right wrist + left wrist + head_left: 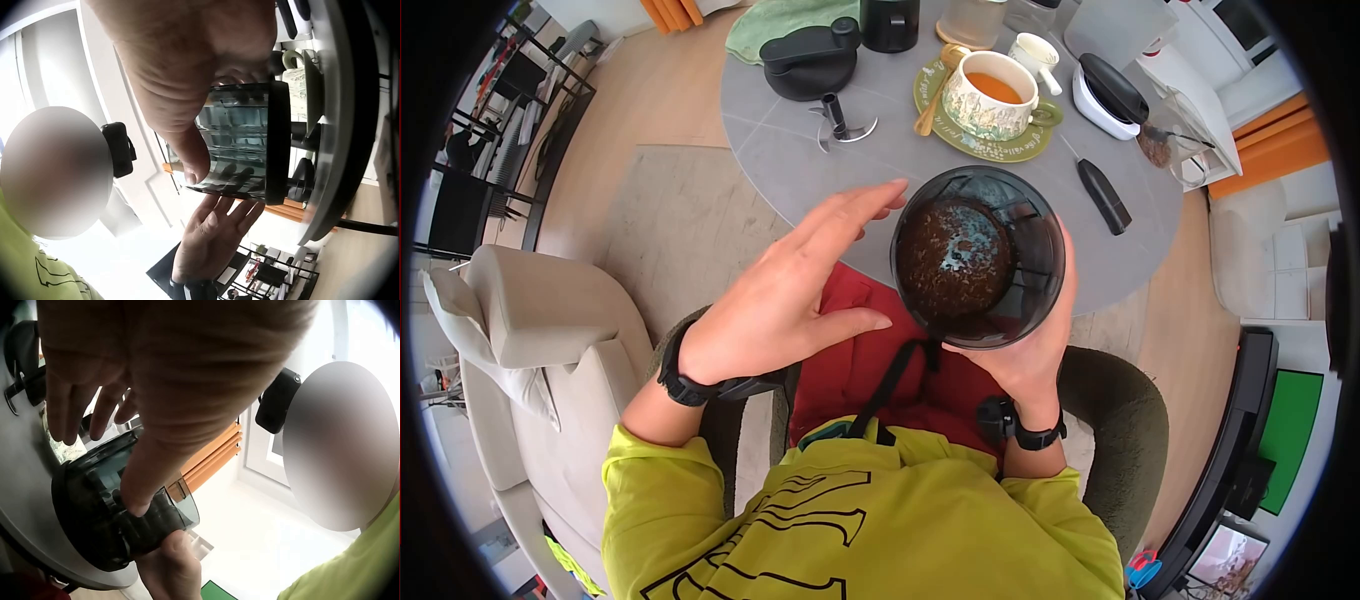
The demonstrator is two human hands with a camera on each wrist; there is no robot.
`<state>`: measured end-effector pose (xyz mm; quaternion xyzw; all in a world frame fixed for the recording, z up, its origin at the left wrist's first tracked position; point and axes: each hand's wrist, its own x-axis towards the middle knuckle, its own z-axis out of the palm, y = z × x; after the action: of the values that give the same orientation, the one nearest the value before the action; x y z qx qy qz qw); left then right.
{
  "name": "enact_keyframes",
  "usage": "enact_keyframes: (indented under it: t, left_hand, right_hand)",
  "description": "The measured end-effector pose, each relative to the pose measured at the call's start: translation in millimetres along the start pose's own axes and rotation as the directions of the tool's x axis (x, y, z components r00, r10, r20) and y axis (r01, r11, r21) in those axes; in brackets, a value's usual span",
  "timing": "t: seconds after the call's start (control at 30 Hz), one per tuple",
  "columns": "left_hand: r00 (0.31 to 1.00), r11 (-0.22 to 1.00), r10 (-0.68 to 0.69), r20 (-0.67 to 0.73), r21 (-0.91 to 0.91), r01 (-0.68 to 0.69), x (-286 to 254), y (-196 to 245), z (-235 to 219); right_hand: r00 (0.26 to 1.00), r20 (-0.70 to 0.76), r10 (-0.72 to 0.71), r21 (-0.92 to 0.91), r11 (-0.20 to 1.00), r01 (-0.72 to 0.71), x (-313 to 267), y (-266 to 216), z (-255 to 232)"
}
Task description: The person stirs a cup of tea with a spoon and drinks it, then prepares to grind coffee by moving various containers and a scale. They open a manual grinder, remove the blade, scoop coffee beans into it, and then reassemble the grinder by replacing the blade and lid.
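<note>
My right hand (1032, 355) grips a clear, dark-tinted chopper bowl (1040, 235), held above my lap near the table edge. Its open mouth faces up, and moist, dark brown ground matter (950, 265) covers the inside bottom. In the right wrist view, the thumb lies along the bowl's wall (234, 137), and the black base ring points toward the table. My left hand (765, 285) is beside the bowl, fingers extended and thumb apart, holding nothing. On the table lie a chopper blade (837, 122) with curved metal wings and a black lid (812, 62).
On the grey round table (770, 130), a patterned cup (990, 110) of orange-brown liquid stands on a green plate (1000, 152) with a wooden spoon (930, 110). A slim black handheld tool (1104, 197) lies to the right. Jars and a green cloth (780, 25) are farther back.
</note>
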<state>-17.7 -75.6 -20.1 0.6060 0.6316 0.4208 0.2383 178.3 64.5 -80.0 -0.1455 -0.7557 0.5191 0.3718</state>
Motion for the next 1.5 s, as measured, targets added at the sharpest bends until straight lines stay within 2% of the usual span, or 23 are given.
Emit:
enact_keyframes:
  t: [0.07,0.17,0.23,0.27,0.3,0.37,0.4,0.43,0.5,0.53,0.63,0.7,0.8,0.93,1.03,1.1,1.17,1.23,1.27,1.3,1.33,1.4,1.5]
  left_hand:
    - [1.0,1.0,-0.001,-0.002,-0.001,0.001,-0.5,0.5,-0.8]
    - [1.0,1.0,0.003,-0.008,-0.017,-0.003,-0.9,-1.4,-1.4]
    - [1.0,1.0,-0.011,-0.009,-0.024,0.011,-0.8,-2.3,-2.3]
    - [1.0,0.999,-0.026,-0.014,-0.03,0.025,-0.8,-2.6,-2.4]
    - [1.0,0.999,-0.025,-0.015,-0.03,0.024,-0.3,-2.8,-2.0]
    - [0.999,0.998,-0.038,-0.007,-0.055,0.037,1.3,-3.1,-0.5]
    - [0.999,0.998,-0.035,0.006,-0.058,0.036,1.7,-3.2,-0.5]
    - [0.999,0.998,-0.045,0.004,-0.052,0.045,1.5,-3.1,-0.8]
    - [0.998,0.997,-0.056,-0.006,-0.044,0.056,0.9,-2.2,-0.1]
    - [0.998,0.998,-0.055,-0.007,-0.041,0.055,1.1,-1.7,-0.5]
    - [0.998,0.997,-0.063,0.003,-0.032,0.063,1.8,-1.6,-1.2]
    - [0.998,0.997,-0.07,0.0,-0.033,0.07,3.0,-2.6,-0.4]
    - [0.997,0.997,-0.072,0.003,-0.028,0.072,2.9,-3.7,-0.3]
    - [0.997,0.996,-0.078,0.003,-0.038,0.078,4.0,-3.5,-0.4]
    - [0.996,0.995,-0.089,-0.011,-0.036,0.089,3.8,-3.7,-0.3]
    - [0.996,0.995,-0.093,-0.017,-0.034,0.092,3.9,-4.2,0.2]
    - [0.996,0.996,-0.091,-0.024,-0.01,0.09,3.5,-5.3,0.5]
    - [0.996,0.997,-0.083,-0.04,-0.004,0.083,3.7,-5.6,-0.8]
    - [0.995,0.997,-0.078,-0.064,0.001,0.078,3.0,-5.4,-1.6]
    - [0.994,0.997,-0.08,-0.071,0.001,0.08,2.2,-5.0,-2.4]
    - [0.994,0.996,-0.088,-0.066,0.007,0.088,2.3,-4.5,-3.2]
    - [0.994,0.995,-0.096,-0.051,0.009,0.097,3.2,-3.2,-2.0]
    - [0.99,0.992,-0.123,-0.071,-0.001,0.123,3.7,-3.3,0.0]
  right_hand:
    - [0.999,-0.026,0.032,0.041,0.999,-0.031,1.5,-0.6,0.5]
    - [0.995,-0.086,-0.045,-0.139,0.99,0.032,4.6,-1.8,-2.8]
    - [0.888,-0.412,0.204,0.344,0.937,-0.056,10.2,-3.2,-2.1]
    - [0.877,-0.425,0.223,0.322,0.943,-0.083,9.0,-3.5,-5.7]
    - [0.878,-0.425,0.222,0.321,0.943,-0.083,5.5,-2.0,-8.9]
    - [0.995,-0.102,0.021,0.052,0.999,-0.016,-4.7,2.2,-13.4]
    - [0.989,-0.121,0.09,0.179,0.982,-0.067,-6.2,1.0,-11.7]
    - [0.988,-0.127,0.093,0.177,0.982,-0.07,-5.1,-0.3,-11.2]
    - [0.942,-0.316,0.115,0.085,0.992,-0.093,0.2,-1.3,-11.0]
    - [0.977,-0.214,0.0,-0.054,0.998,-0.012,-2.0,6.3,-15.3]
    - [0.991,-0.128,0.044,0.105,0.994,-0.03,-2.7,5.6,-9.4]
    - [0.985,-0.167,0.051,0.073,0.997,-0.04,-0.7,5.9,-12.2]
    - [0.997,-0.064,-0.04,-0.029,0.999,0.038,2.5,0.9,-8.8]
    - [0.991,-0.128,0.038,-0.087,0.995,-0.049,-0.3,5.9,-5.4]
    - [0.952,-0.261,0.16,0.056,0.987,-0.15,2.3,6.2,-5.7]
    - [0.991,-0.129,0.015,-0.249,0.967,-0.047,3.0,4.4,-9.3]
    - [0.998,-0.056,-0.009,-0.117,0.993,0.002,2.5,0.2,-5.2]
    - [0.991,-0.12,0.051,-0.058,0.997,-0.058,3.8,-0.6,-4.7]
    - [0.961,-0.248,0.124,0.054,0.992,-0.114,6.6,2.5,-2.4]
    - [0.963,-0.241,0.122,0.055,0.992,-0.112,8.0,1.4,-2.6]
    - [0.992,-0.122,0.023,-0.029,0.999,-0.027,10.0,-0.6,-3.9]
    - [0.999,0.04,-0.015,-0.131,0.991,0.02,9.5,-6.7,-2.4]
    - [0.997,-0.079,-0.015,-0.091,0.996,0.008,9.3,-2.3,0.1]
